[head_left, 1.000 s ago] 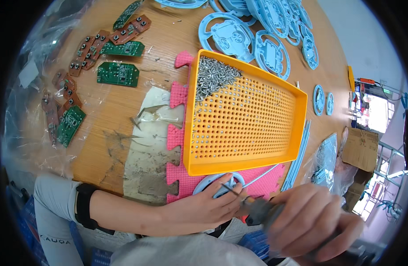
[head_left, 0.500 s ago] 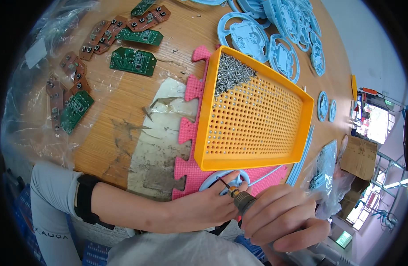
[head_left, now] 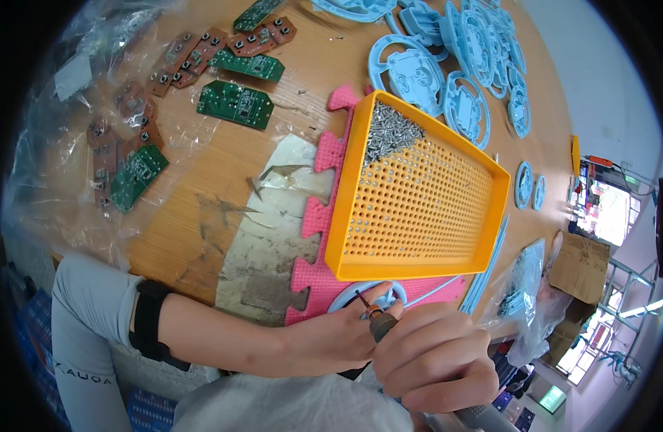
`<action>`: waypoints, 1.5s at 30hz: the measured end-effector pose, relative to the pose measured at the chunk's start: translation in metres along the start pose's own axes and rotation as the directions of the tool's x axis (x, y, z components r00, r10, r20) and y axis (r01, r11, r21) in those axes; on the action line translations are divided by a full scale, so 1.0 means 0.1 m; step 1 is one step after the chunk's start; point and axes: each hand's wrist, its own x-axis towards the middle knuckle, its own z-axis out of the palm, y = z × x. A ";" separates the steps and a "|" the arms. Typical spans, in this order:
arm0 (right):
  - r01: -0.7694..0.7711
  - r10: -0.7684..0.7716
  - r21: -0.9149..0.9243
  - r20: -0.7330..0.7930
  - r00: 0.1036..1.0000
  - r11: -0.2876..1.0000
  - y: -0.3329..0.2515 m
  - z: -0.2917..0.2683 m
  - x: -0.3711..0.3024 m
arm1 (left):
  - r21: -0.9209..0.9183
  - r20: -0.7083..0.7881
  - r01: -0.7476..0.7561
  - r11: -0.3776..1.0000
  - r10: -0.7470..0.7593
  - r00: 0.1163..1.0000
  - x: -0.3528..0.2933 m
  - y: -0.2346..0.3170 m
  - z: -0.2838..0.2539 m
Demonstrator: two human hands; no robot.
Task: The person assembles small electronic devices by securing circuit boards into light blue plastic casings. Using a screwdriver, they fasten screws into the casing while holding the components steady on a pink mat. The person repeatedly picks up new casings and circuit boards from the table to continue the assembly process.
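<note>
My right hand [head_left: 439, 356] is wrapped round an electric screwdriver [head_left: 381, 324], whose thin bit points up and left. Just beyond it, my left hand [head_left: 335, 338] holds a light blue plastic ring-shaped part [head_left: 344, 296] on the pink foam mat [head_left: 316, 279]. The screwdriver's tip hovers over this part beside the left fingers; whether it touches a screw cannot be seen. Part of the ring and some left fingertips are hidden behind the right hand and tool. A thin blue strip [head_left: 434, 289] runs rightward from near the part.
A yellow perforated tray [head_left: 334, 241] with a heap of small screws [head_left: 393, 131] stands close beyond my hands. Green circuit boards [head_left: 235, 105] and brown button boards lie at the left by clear plastic film. Blue plastic housings [head_left: 407, 72] pile up at the back; a cardboard box [head_left: 580, 266] is at right.
My right hand and the screwdriver have shifted a little left, toward my left hand. The whole view has moved slightly, so the boards and the tray sit a bit further right and lower.
</note>
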 end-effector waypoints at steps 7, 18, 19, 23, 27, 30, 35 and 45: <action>0.166 -0.120 0.132 -0.302 0.946 0.977 -0.07 -0.10 0.03 | -0.080 0.005 -0.014 0.997 0.014 1.000 0.04 -0.03 0.02; 0.146 -0.220 -0.236 -0.328 0.919 0.961 0.24 -0.66 0.26 | 0.041 0.081 -0.027 0.999 0.024 0.996 0.05 -0.03 -0.02; 0.143 -0.216 -0.235 -0.322 0.922 0.961 0.25 -0.68 0.27 | 0.044 0.079 -0.031 0.999 0.027 0.996 0.06 -0.03 -0.03; 0.133 -0.196 -0.208 -0.322 0.926 0.969 0.32 -0.71 0.25 | 0.049 0.087 -0.024 0.999 0.019 0.996 0.05 -0.02 -0.03; 0.131 -0.196 -0.204 -0.343 0.918 0.970 0.36 -0.69 0.25 | 0.031 0.048 -0.006 1.000 0.004 0.999 0.04 -0.01 -0.03; 0.108 -0.187 -0.242 -0.333 0.924 0.964 0.38 -0.71 0.25 | 0.044 0.064 -0.017 0.999 0.014 0.998 0.06 -0.03 -0.03; 0.098 -0.187 -0.285 -0.304 0.934 0.953 0.35 -0.74 0.27 | 0.064 0.095 -0.010 0.998 0.004 0.995 0.08 -0.02 -0.08; 0.043 -0.018 0.139 -0.174 0.985 0.989 -0.50 -0.06 -0.04 | 0.362 0.267 -0.095 0.928 -0.005 0.964 0.00 0.45 0.02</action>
